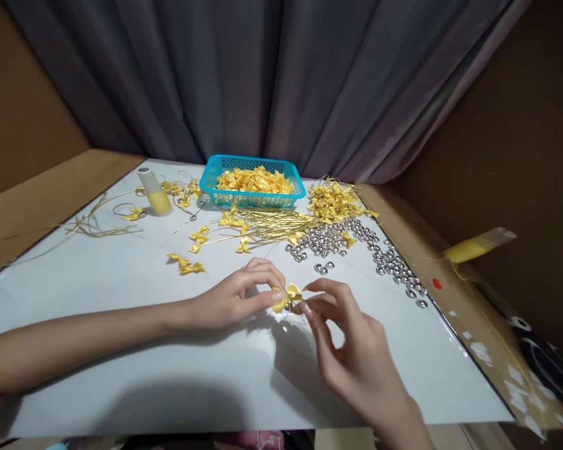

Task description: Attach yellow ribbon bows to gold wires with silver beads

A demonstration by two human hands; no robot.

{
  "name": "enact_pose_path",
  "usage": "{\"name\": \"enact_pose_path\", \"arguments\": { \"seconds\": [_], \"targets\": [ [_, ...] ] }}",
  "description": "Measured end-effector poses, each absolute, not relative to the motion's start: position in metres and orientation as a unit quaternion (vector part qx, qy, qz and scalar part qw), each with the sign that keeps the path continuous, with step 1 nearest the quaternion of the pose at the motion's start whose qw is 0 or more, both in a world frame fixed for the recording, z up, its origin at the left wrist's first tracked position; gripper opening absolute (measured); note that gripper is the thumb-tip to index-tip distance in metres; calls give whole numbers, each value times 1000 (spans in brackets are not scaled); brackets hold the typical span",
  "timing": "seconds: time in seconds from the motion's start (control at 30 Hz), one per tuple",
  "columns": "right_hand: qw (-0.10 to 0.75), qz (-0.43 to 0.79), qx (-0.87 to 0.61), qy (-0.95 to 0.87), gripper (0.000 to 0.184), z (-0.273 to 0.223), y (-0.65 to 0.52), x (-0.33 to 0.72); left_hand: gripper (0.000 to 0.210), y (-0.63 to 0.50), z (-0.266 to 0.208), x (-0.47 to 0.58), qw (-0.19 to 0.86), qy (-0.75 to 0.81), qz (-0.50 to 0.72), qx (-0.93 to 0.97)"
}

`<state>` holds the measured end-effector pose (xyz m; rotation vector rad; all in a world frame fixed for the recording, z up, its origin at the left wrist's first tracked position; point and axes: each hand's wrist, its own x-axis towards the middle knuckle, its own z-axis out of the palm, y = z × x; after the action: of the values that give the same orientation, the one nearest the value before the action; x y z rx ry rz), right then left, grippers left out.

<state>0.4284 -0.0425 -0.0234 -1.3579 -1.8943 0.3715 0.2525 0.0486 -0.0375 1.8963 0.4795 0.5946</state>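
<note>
Above the white tabletop (pixel 206 375), my left hand (pixel 246 290) pinches a yellow ribbon bow (pixel 293 290) between thumb and fingers. My right hand (pixel 351 344) meets the bow from the right, thumb and fingertips bent together at its edge. Whatever those fingertips grip is too small to make out; a thin strand curves below them. A small shiny bit shows under the bow, partly hidden by the fingers. Loose yellow bows (pixel 186 265) lie beyond my left hand. A few silver beads (pixel 324 268) rest just past my right hand.
A blue basket (pixel 207 195) of yellow bows stands at the back. Before it lie gold cords (pixel 276 226), with a bow pile (pixel 335 200) and many silver beads (pixel 326 237) rightward. A yellow-filled bottle (pixel 157 197) stands left. Scissors (pixel 544 356) lie at the right edge.
</note>
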Motion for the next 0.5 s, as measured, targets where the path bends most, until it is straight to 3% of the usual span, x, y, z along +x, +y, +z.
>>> {"name": "enact_pose_path", "arguments": {
  "seconds": [0.1,0.17,0.23,0.33,0.5],
  "targets": [
    [359,-27,-526,-770,3,-8,-40,435,17,49,-34,252,503,197,237,808],
    [306,-74,-504,-804,13,-1,-33,435,16,49,-33,252,497,189,225,817],
    [230,-86,-467,-849,26,1,-24,432,18,48,-33,252,488,181,215,826],
    [137,-79,-432,-888,31,-1,-11,429,18,48,-34,251,473,178,210,837],
    [94,9,-427,-899,29,-5,0,433,13,50,-37,250,484,183,214,829]
  ]
}}
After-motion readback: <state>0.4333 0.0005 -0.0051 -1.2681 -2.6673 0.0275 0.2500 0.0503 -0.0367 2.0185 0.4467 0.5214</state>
